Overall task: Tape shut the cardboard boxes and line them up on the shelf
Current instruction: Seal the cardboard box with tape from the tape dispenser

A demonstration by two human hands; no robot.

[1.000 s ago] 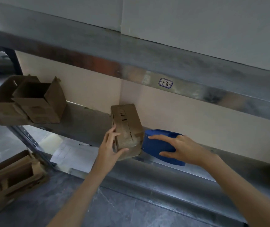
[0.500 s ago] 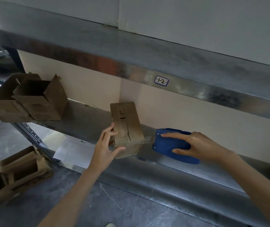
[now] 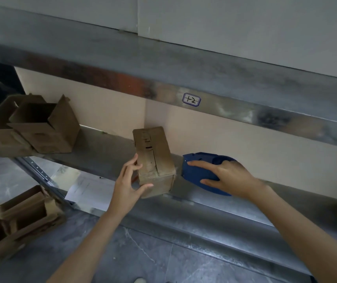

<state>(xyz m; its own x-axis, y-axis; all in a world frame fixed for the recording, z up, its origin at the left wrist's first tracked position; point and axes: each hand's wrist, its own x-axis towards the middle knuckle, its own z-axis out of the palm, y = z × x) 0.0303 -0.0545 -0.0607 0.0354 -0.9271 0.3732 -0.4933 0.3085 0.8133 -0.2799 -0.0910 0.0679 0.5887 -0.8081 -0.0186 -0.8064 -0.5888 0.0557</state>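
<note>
Well off to the left of my left hand, two open boxes (image 3: 43, 129) stand at the end of the shelf (image 3: 102, 152), flaps up and touching each other. Below them, on the floor, lies a huddle of opened cartons (image 3: 18, 219), and a sheet of paper (image 3: 86, 190) shows just left of my left wrist, lower than the shelf. My left hand (image 3: 128, 184) grips the closed box (image 3: 153, 160) at its near left corner, fingers up the left side and thumb across the front face. The closed box stands on the shelf close to the front edge, top flaps down with a seam running along them; whether tape covers it I cannot tell. Just right of it, almost touching, sits the blue tape dispenser (image 3: 206, 170), low on the shelf. My right hand (image 3: 230, 176) holds it from the right — forefinger stretched over its top, thumb along the near side. Above and between my hands, a small label (image 3: 191, 100) marked 1-2 is stuck on the front lip of the upper shelf (image 3: 245, 64).
</note>
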